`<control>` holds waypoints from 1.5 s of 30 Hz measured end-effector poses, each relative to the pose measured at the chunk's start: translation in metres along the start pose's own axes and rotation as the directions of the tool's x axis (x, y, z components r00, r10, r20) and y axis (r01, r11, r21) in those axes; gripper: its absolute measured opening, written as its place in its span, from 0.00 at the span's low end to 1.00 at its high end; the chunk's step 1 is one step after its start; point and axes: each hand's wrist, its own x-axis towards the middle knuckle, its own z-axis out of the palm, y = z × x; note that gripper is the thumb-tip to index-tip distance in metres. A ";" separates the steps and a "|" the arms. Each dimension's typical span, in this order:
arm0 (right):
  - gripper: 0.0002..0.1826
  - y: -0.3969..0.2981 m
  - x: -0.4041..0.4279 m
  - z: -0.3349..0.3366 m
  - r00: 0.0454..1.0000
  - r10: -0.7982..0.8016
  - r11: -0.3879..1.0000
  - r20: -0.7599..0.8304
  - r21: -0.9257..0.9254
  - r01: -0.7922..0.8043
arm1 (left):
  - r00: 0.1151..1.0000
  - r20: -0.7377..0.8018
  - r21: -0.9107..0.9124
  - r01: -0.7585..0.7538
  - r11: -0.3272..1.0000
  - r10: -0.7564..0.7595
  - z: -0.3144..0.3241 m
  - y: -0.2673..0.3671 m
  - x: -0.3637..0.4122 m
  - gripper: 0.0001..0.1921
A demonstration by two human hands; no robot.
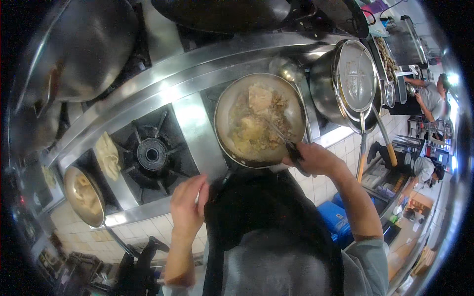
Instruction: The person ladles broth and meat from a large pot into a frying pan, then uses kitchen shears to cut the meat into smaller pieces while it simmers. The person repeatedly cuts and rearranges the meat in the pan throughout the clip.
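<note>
A round metal pan [223,111] stands on the stove in front of me. In it lie a pale block of food [260,98], a yellowish soft mass [250,131] and browned crumbly bits [280,103]. My right hand [314,159] grips the dark handle of metal tongs [280,134], whose tips reach into the food. My left hand [189,198] is raised near the stove's front edge, left of the pan, with fingers bent; a small white thing shows by its thumb, and whether it is held is unclear. A ladle [290,71] rests behind the pan's right rim.
A gas burner [152,153] and a folded cloth [108,156] are to the left, beyond them a smaller pan [70,196] with food. A deep pot [324,83] with a strainer [356,76] stands right. Large woks line the back. Co-workers [431,92] are at the far right.
</note>
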 end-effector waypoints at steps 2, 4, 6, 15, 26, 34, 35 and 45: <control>0.37 -0.001 0.007 0.000 1.000 -0.021 1.000 0.008 0.019 0.021 | 1.000 -0.025 0.007 0.019 1.000 -0.019 -0.004 -0.004 -0.006 0.15; 0.32 -0.010 0.022 0.002 0.992 -0.117 0.993 -0.054 0.027 0.118 | 0.998 -0.050 0.004 0.044 0.999 -0.044 -0.006 -0.006 -0.011 0.15; 0.29 -0.002 0.053 0.014 0.957 -0.224 0.975 -0.183 -0.057 0.217 | 0.997 -0.055 -0.004 0.057 0.998 -0.057 -0.007 -0.004 -0.010 0.15; 0.22 0.009 0.035 0.008 0.822 -0.357 0.916 -0.443 0.009 0.402 | 0.991 -0.100 0.105 -0.076 0.992 0.086 -0.006 0.003 0.019 0.15; 0.31 0.067 -0.037 0.063 0.828 -0.099 0.823 -0.552 0.422 0.380 | 0.976 0.059 0.299 -0.219 0.929 0.211 0.058 0.032 0.088 0.05; 0.36 0.116 -0.040 0.137 0.716 -0.018 0.673 -0.698 0.521 0.524 | 0.903 0.232 0.225 -0.412 0.883 0.362 0.088 0.073 0.092 0.07; 0.37 0.120 -0.046 0.139 0.752 0.007 0.654 -0.660 0.571 0.495 | 0.910 0.205 0.213 -0.401 0.891 0.360 0.091 0.079 0.091 0.07; 0.36 0.139 -0.063 0.152 0.829 0.017 0.705 -0.559 0.594 0.387 | 0.744 0.462 0.490 -0.668 0.560 0.483 0.090 0.006 0.123 0.15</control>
